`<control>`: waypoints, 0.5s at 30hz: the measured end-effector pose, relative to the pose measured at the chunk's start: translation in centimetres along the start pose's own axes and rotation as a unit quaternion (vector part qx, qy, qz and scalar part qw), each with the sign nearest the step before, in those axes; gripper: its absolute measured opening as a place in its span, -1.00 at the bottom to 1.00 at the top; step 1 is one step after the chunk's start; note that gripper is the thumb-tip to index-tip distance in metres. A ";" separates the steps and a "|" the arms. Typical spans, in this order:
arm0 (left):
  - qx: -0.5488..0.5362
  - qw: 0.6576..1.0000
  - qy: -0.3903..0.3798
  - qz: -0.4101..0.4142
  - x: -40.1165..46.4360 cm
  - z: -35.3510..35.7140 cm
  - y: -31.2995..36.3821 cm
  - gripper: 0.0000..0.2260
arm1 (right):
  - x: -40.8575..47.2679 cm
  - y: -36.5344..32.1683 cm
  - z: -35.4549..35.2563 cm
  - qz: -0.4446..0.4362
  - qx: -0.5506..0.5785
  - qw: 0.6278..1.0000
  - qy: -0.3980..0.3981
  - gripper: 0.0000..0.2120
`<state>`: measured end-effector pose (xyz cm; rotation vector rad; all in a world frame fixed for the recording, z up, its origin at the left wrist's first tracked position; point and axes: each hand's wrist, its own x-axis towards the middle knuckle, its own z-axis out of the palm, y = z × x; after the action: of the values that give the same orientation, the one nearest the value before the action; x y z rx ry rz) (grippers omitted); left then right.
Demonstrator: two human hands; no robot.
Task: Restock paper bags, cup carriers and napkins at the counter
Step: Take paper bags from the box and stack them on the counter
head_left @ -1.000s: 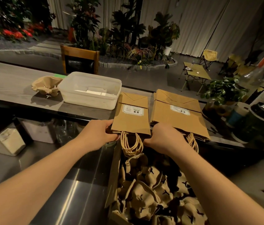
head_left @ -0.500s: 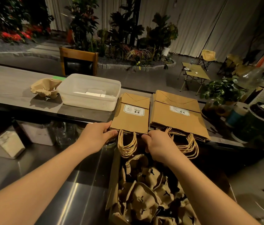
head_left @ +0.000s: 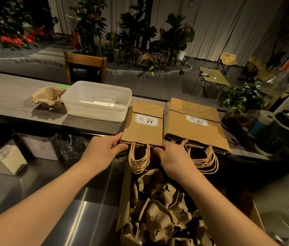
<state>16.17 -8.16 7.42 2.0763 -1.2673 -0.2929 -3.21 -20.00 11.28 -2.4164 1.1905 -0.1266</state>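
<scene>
Hands: my left hand (head_left: 104,150) and right hand (head_left: 171,155) pinch the near corners of the small bag stack (head_left: 143,128), thumbs curled at its open edge, one to each side of the hanging twine handles (head_left: 139,159).
Reason for hold: a judgement, but gripping both corners looks like squaring the stack to the edge of the counter (head_left: 16,96) so the handles drape toward me, ready to pull.
Bag stacks: the small stack lies flat, label up; the large bag stack (head_left: 196,126) lies just beside it on the right, apart by a thin gap, handles also hanging off the edge.
Clear tub: a plastic tub (head_left: 97,102) touches or nearly touches the small stack's left side; it holds only a few white napkins (head_left: 101,102), so I judge it needs filling.
Cup carrier: one pulp carrier (head_left: 48,97) sits on the counter left of the tub.
Cardboard box: an open box (head_left: 122,201) below my wrists is heaped with more pulp carriers (head_left: 159,215).
Stage: bags appear placed; carriers and napkins seem still to come.
</scene>
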 end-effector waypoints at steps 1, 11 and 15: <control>0.002 1.000 -0.009 -0.006 0.1 -0.1 -0.2 -0.44 | 0.0 0.0 0.1 0.012 0.017 1.000 0.006 -0.72; 0.017 1.000 -0.003 -0.008 0.9 -0.1 0.8 -0.61 | 0.7 0.0 0.9 0.023 0.006 0.998 0.064 -0.75; 0.020 1.000 -0.016 -0.012 1.1 -0.3 1.6 -0.65 | 0.4 0.2 1.2 0.041 0.037 0.994 0.093 -0.70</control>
<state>15.77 -9.49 8.87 2.1302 -1.2767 -0.3147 -2.78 -20.01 10.12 -2.3290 1.3397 -0.3714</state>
